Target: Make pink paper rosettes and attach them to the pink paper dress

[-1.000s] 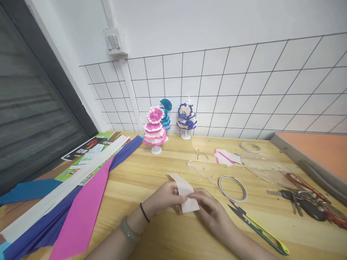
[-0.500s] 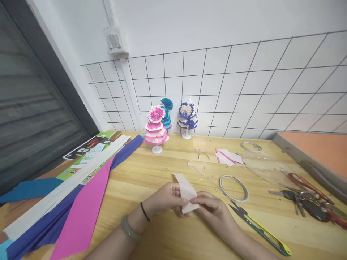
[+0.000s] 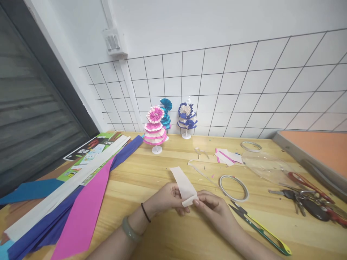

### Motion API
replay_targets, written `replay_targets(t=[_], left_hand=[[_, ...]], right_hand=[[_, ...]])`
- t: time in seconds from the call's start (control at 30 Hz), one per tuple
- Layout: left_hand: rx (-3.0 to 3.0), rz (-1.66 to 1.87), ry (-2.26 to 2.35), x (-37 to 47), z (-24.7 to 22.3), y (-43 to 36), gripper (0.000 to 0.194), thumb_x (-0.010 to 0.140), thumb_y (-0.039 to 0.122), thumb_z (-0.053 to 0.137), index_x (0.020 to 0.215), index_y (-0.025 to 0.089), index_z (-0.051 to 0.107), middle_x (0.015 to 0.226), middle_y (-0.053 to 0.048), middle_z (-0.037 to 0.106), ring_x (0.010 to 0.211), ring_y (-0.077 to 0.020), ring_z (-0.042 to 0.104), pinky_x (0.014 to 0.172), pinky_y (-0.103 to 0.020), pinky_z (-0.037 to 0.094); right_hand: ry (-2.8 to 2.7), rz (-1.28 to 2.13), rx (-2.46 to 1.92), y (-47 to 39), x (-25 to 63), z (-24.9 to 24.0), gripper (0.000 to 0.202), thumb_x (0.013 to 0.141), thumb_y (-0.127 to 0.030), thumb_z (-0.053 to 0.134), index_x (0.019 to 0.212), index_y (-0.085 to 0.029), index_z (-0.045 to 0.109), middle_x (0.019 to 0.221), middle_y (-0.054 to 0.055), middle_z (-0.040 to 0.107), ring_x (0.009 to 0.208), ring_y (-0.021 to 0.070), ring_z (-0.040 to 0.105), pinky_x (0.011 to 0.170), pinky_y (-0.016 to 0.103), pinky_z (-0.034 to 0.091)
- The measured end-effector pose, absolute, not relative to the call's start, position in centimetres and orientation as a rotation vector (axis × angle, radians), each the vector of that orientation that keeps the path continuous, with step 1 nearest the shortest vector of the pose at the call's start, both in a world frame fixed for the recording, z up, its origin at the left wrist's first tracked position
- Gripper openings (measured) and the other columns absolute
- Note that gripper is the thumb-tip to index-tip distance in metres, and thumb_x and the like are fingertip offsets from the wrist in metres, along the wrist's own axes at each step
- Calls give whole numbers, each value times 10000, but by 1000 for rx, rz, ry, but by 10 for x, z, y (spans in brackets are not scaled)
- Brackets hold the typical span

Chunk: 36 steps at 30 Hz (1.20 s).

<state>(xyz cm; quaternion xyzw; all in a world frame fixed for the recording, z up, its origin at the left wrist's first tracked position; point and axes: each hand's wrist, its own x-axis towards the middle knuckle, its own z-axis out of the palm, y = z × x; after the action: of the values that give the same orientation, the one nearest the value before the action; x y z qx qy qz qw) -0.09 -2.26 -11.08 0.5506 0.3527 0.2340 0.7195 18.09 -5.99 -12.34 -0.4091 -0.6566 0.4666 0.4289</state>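
A strip of pale pinkish-white crepe paper [image 3: 183, 182] is held between my two hands above the wooden table, its near end folded over in a narrow band. My left hand [image 3: 171, 198] pinches the strip's left edge near that fold, with a black hair tie and a pale bangle on the wrist. Thumb and fingers of my right hand [image 3: 210, 206] grip the right end of the fold. Beside my right hand lie yellow-green thread snips [image 3: 260, 228] and a roll of double-sided tape [image 3: 233, 188].
Long crepe paper strips in pink [image 3: 84, 206], white and blue lie at left. Small paper dresses on stands, one pink and white [image 3: 155, 130], stand at the back. Paper scraps [image 3: 228, 157], a second tape roll [image 3: 251, 146], keys [image 3: 300, 202] and an orange-topped tray [image 3: 320, 151] are at right.
The paper's near end now shows a narrow fold, and its far end reaches further up and left. My right fingers have shifted slightly along the fold.
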Motion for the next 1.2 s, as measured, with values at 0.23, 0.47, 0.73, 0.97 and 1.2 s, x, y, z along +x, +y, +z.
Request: replay_targets(t=[0.23, 0.47, 0.73, 0.97, 1.2], left_hand=[[1209, 600, 735, 2, -112, -22, 373, 606, 311, 731, 906, 105, 649, 827, -78, 638, 720, -131, 578, 598, -215, 465], [1168, 731, 703, 6, -109, -23, 386, 605, 286, 742, 926, 102, 634, 934, -110, 660, 835, -173, 601, 775, -275, 442], [1169, 712, 701, 6, -109, -23, 389, 585, 270, 751, 916, 109, 624, 928, -102, 661, 851, -192, 605, 772, -289, 445], [1207, 691, 678, 4, -109, -24, 367, 623, 269, 726, 935, 114, 611, 934, -97, 652, 862, -186, 596, 785, -294, 442], [1183, 634, 574, 1, -107, -25, 409, 623, 218, 727, 991, 129, 574, 1014, -100, 616, 964, -201, 563, 859, -320, 405]], right_hand=[[-1591, 1207, -1044, -61, 180, -123, 225, 821, -352, 529, 809, -221, 712, 838, 52, 667, 814, 198, 601, 755, 292, 434], [-1536, 1217, -1127, -61, 179, -127, 265, 801, -397, 538, 738, -177, 672, 759, 52, 638, 739, 182, 571, 692, 273, 424], [-1494, 1250, -1191, -60, 178, -129, 306, 795, -432, 528, 705, -157, 624, 662, 24, 584, 639, 145, 512, 609, 246, 392], [-1491, 1231, -1205, -60, 177, -132, 305, 799, -423, 523, 682, -160, 621, 649, 22, 578, 630, 144, 502, 605, 247, 385], [-1448, 1246, -1215, -60, 176, -132, 309, 786, -437, 535, 695, -154, 620, 663, 29, 599, 635, 149, 513, 603, 250, 391]])
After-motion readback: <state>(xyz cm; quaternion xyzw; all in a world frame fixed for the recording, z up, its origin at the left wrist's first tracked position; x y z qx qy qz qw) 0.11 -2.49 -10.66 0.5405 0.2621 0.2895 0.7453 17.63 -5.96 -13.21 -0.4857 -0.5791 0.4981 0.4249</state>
